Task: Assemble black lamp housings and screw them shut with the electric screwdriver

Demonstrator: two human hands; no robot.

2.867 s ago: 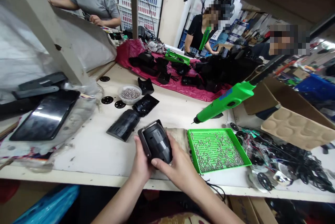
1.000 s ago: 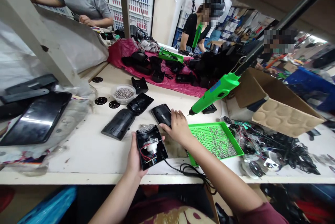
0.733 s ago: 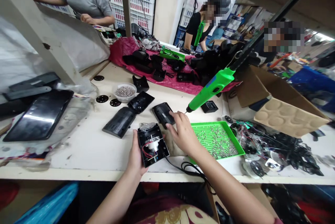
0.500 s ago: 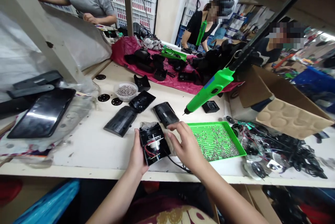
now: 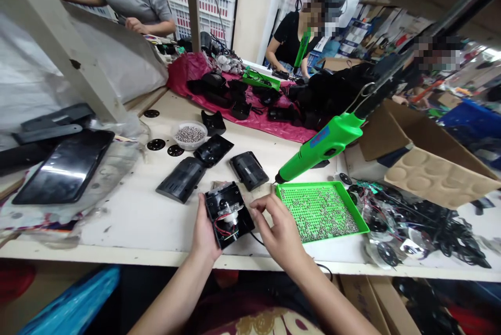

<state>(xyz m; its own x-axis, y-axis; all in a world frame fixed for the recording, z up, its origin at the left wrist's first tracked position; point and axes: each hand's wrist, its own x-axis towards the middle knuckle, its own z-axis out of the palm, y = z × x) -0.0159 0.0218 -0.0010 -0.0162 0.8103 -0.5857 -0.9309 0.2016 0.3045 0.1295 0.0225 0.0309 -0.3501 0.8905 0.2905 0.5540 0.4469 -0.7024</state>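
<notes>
My left hand (image 5: 205,230) grips a black plastic housing (image 5: 223,198) by its left side, open face up. Inside it sit a small white motor (image 5: 230,217) and red wires; a black cable leaves its right side. Just right of the housing is my right hand (image 5: 279,228), thumb and forefinger pinched together; whatever is between them is too small to make out. A green electric screwdriver (image 5: 319,148) hangs tip down beyond that hand. Beside the hand lies a green tray (image 5: 362,229) of small screws (image 5: 313,210).
Black shell parts (image 5: 248,169) and a clear bowl (image 5: 206,142) of small metal pieces lie ahead. Wired parts (image 5: 410,225) are heaped at right, near an open cardboard box (image 5: 422,170). A black panel (image 5: 64,168) lies left. Co-workers sit across the table.
The housing has turned slightly in my left hand. My right thumb and forefinger have drawn together, and the cable has shifted down past the table edge. The hanging screwdriver has swung slightly.
</notes>
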